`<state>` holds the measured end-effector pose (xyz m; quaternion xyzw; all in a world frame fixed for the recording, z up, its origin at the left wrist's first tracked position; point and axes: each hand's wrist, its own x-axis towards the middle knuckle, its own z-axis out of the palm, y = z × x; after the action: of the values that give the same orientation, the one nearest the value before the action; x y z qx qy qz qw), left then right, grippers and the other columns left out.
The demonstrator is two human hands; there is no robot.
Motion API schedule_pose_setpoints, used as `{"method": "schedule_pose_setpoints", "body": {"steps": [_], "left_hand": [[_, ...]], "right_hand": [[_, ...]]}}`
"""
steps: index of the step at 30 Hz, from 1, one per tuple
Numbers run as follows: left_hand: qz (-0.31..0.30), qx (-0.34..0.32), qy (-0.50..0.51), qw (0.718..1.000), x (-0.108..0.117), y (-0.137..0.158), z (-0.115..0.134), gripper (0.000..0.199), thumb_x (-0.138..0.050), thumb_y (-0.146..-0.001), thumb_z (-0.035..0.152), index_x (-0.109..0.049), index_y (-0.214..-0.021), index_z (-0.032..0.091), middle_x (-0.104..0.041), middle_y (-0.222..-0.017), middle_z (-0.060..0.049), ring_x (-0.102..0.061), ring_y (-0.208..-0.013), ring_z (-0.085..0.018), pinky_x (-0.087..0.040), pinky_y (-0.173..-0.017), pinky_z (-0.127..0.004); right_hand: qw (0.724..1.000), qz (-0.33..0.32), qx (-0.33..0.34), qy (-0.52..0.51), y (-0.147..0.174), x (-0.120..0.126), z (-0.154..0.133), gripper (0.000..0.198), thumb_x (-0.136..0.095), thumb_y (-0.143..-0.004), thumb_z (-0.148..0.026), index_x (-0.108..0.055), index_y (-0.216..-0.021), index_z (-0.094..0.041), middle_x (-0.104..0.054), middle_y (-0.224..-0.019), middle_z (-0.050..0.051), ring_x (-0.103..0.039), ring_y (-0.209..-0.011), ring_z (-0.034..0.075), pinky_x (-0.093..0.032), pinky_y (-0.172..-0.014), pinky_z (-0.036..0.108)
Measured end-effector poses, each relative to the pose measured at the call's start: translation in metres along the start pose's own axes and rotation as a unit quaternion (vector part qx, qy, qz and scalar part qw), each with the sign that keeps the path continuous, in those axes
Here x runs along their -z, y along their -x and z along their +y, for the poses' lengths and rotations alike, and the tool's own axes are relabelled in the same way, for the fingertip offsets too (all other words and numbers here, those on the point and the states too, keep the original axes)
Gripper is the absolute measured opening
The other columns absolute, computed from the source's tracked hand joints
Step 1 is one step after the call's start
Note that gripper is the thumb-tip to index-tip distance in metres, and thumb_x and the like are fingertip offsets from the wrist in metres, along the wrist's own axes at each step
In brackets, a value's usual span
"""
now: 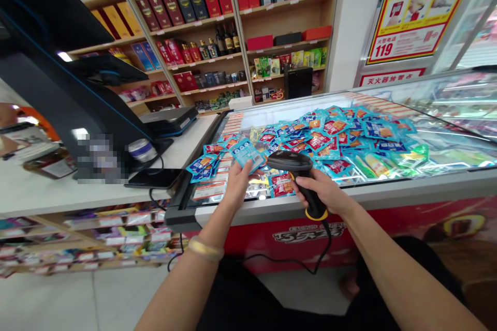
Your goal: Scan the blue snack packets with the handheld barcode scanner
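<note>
Between the thumb and fingers of my left hand (237, 185) is a light blue snack packet (247, 154), its printed back with a barcode turned up. My right hand (320, 190) is wrapped round the handle of a black and yellow barcode scanner (290, 161), whose head points left towards the packet. A cable hangs from the scanner's handle. Beneath both hands, a heap of blue and red snack packets (330, 132) lies on the glass top of a chest freezer (248, 213). A smaller group of packets (205, 165) lies left of my left hand.
Left of the freezer stands a white counter (97, 199) with a monitor stand (89, 108), a dark tablet-like device (157, 178) and a tape roll (142, 151). Shelves of boxes and bottles (227, 39) rise behind. The black scanner cable (267, 257) loops below the freezer's edge.
</note>
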<state>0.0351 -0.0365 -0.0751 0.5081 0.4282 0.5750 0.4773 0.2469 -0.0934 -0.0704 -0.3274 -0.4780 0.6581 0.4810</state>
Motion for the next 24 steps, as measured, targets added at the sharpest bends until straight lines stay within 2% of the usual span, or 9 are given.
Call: {"method": "schedule_pose_setpoints", "body": {"steps": [4, 11, 13, 15, 18, 20, 22, 24], "left_hand": [[-0.007, 0.004, -0.005, 1.0, 0.0, 0.0, 0.0, 0.044, -0.071, -0.07, 0.054, -0.064, -0.089, 0.015, -0.073, -0.087, -0.006, -0.066, -0.061, -0.013, -0.049, -0.053, -0.023], [-0.018, 0.002, -0.003, 1.0, 0.001, 0.0, -0.003, 0.043, -0.07, -0.072, 0.052, -0.062, -0.093, 0.015, -0.073, -0.089, -0.007, -0.066, -0.061, -0.014, -0.048, -0.053, -0.023], [-0.016, -0.01, -0.036, 0.999, 0.003, 0.0, -0.004, 0.043, -0.065, -0.077, 0.054, -0.062, -0.096, 0.015, -0.074, -0.09, -0.008, -0.068, -0.066, -0.017, -0.051, -0.056, -0.025], [-0.007, -0.05, -0.108, 0.993, 0.004, 0.0, -0.004, 0.042, -0.059, -0.083, 0.052, -0.064, -0.101, 0.015, -0.074, -0.097, -0.01, -0.071, -0.08, -0.022, -0.056, -0.068, -0.032], [-0.023, -0.149, -0.268, 0.952, -0.003, 0.002, -0.001, 0.04, -0.048, -0.091, 0.04, -0.062, -0.12, 0.015, -0.07, -0.119, -0.013, -0.065, -0.113, -0.027, -0.051, -0.097, -0.041], [-0.079, -0.2, -0.358, 0.909, -0.017, 0.004, 0.001, 0.044, -0.04, -0.095, 0.03, -0.054, -0.135, 0.017, -0.062, -0.134, -0.013, -0.057, -0.126, -0.025, -0.043, -0.108, -0.042], [-0.14, -0.218, -0.433, 0.863, -0.036, 0.009, 0.002, 0.049, -0.033, -0.097, 0.025, -0.046, -0.143, 0.019, -0.054, -0.144, -0.013, -0.05, -0.134, -0.024, -0.038, -0.113, -0.044], [-0.177, -0.208, -0.509, 0.816, -0.058, 0.015, 0.002, 0.05, -0.036, -0.098, 0.033, -0.042, -0.147, 0.024, -0.044, -0.153, -0.012, -0.037, -0.143, -0.029, -0.029, -0.117, -0.053]], "right_hand": [[1.0, -0.016, 0.009, 0.012, -0.001, 0.001, 0.0, 0.025, -0.072, -0.076, -0.038, -0.059, -0.079, -0.016, -0.058, -0.06, -0.001, -0.049, -0.042, 0.008, -0.043, -0.036, 0.019], [1.0, -0.003, -0.011, 0.017, -0.002, -0.001, 0.0, 0.028, -0.074, -0.073, -0.039, -0.059, -0.077, -0.016, -0.058, -0.061, 0.0, -0.05, -0.044, 0.009, -0.042, -0.037, 0.02], [1.0, 0.0, -0.009, -0.002, -0.001, -0.001, -0.001, 0.028, -0.074, -0.073, -0.039, -0.059, -0.078, -0.016, -0.058, -0.063, 0.0, -0.05, -0.045, 0.009, -0.042, -0.038, 0.02], [0.999, 0.013, -0.002, -0.042, 0.0, 0.0, -0.002, 0.027, -0.074, -0.073, -0.038, -0.059, -0.079, -0.016, -0.059, -0.065, 0.0, -0.05, -0.047, 0.009, -0.043, -0.039, 0.02], [0.989, 0.057, 0.029, -0.132, 0.003, 0.006, -0.006, 0.025, -0.072, -0.073, -0.036, -0.061, -0.085, -0.017, -0.058, -0.068, 0.0, -0.049, -0.05, 0.009, -0.043, -0.041, 0.02], [0.977, 0.094, 0.057, -0.181, 0.006, 0.013, -0.009, 0.026, -0.069, -0.073, -0.036, -0.061, -0.089, -0.018, -0.056, -0.068, 0.0, -0.048, -0.051, 0.009, -0.042, -0.042, 0.019], [0.968, 0.124, 0.082, -0.204, 0.009, 0.021, -0.012, 0.024, -0.067, -0.073, -0.035, -0.062, -0.09, -0.018, -0.055, -0.068, 0.0, -0.046, -0.051, 0.01, -0.041, -0.042, 0.02], [0.962, 0.144, 0.095, -0.212, 0.012, 0.028, -0.014, 0.022, -0.065, -0.073, -0.034, -0.062, -0.088, -0.018, -0.053, -0.067, 0.0, -0.045, -0.051, 0.01, -0.041, -0.042, 0.02]]}}
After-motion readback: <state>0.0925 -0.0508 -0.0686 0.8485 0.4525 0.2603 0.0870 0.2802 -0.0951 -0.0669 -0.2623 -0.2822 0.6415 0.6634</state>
